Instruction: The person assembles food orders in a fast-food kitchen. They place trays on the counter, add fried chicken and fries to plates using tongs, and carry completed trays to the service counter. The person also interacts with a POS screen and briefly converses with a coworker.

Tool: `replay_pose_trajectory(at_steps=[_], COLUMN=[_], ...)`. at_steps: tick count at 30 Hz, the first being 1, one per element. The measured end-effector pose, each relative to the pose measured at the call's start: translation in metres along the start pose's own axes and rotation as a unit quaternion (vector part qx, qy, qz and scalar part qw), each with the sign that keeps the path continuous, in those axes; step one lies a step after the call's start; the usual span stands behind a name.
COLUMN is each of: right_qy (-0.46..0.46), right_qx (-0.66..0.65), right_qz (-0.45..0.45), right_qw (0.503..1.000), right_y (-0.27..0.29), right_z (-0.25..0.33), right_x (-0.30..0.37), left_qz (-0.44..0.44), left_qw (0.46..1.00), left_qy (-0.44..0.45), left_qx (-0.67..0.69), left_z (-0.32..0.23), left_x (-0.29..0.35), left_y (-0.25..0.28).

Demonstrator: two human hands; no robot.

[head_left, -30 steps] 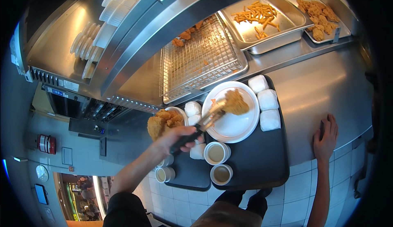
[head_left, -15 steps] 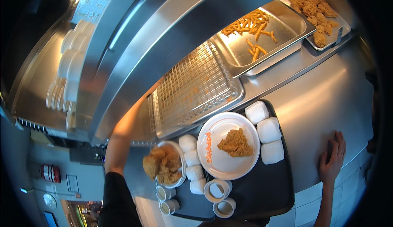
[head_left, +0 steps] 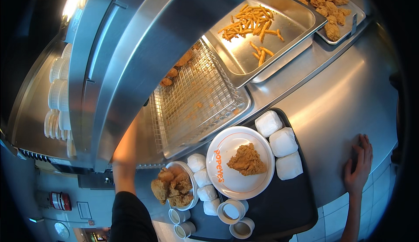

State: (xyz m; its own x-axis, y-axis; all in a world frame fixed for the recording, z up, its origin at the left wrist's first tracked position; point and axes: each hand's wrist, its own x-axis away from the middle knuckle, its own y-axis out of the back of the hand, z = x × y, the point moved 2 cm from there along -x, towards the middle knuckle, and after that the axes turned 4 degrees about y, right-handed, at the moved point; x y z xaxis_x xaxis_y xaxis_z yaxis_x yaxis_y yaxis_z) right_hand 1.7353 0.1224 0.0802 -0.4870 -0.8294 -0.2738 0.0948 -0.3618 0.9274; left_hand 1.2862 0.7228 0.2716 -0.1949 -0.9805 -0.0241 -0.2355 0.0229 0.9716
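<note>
My left arm [head_left: 126, 150] reaches up behind the curved steel hood, which hides the hand and its fingers. Close to it lies a wire rack [head_left: 196, 91] on a metal tray, with fried chicken pieces [head_left: 172, 73] at its far side. Resting on the steel counter at the right, my right hand [head_left: 359, 165] has its fingers stretched out and holds nothing. Between my arms, a white plate [head_left: 222, 148] on a dark tray [head_left: 279, 202] carries one piece of fried chicken [head_left: 247, 159]. A white bowl [head_left: 192, 194] heaped with fried chicken [head_left: 172, 187] stands left of it.
White wrapped bundles [head_left: 283, 141] flank the plate, and small cups [head_left: 232, 210] stand at the tray's near side. Beyond are a steel pan [head_left: 244, 63] of fries and a tray [head_left: 349, 32] of breaded chicken. The steel hood [head_left: 144, 46] overhangs the rack; stacked white containers [head_left: 56, 93] stand left.
The view has shifted, and chicken pieces on the rack's far side now show. My left forearm has drawn back a little along the hood. The right hand still rests on the counter.
</note>
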Motion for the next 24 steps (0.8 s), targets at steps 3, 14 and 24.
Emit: replay_pose_trajectory(at_steps=[3,14,24], right_qy=[0.012,0.009,-0.002], right_qx=[0.0,-0.008,0.0], right_qz=[-0.016,-0.005,-0.005], right_qw=[1.0,1.0,1.0], right_y=[-0.002,-0.001,-0.001], right_z=[-0.001,-0.001,0.0], right_x=[0.002,0.002,0.0], left_qz=[-0.072,0.044,0.032], left_qw=[0.977,0.985,0.923], left_qy=[-0.175,-0.108,-0.133], left_qx=[-0.096,-0.125,-0.358], left_z=[0.001,-0.067,-0.114], left_x=[0.055,0.156,-0.04], left_y=[0.008,0.017,-0.083])
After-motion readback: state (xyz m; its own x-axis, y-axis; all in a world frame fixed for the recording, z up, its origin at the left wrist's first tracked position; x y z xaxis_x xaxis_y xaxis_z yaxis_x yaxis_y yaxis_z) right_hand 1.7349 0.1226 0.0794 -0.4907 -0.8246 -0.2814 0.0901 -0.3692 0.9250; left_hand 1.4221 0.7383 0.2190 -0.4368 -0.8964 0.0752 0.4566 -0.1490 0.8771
